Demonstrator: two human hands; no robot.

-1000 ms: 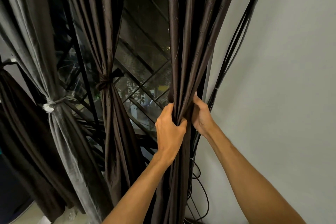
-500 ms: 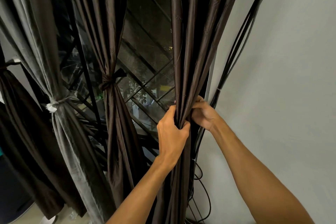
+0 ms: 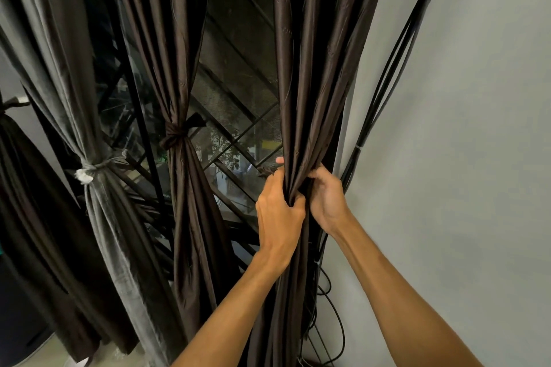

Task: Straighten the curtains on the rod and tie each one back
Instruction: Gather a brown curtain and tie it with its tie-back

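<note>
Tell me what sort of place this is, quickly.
Most likely an indoor room at a window: a brown curtain and a grey curtain, both tied back, hang before a pane with a diagonal metal grille, beside a plain wall with black cables running down it.

**Pale floor showing only in the lower left corner**

A narrow strip of pale floor is showing at the lower left. A dark rounded thing is standing on it at the far left edge; what it is cannot be told. Just beside it, the hem of a brown curtain is hanging down toward the floor, with the hem of a grey curtain reaching down next to it. Whether either hem is touching the floor is unclear. Further right, black cables are looping down out of view.
</note>
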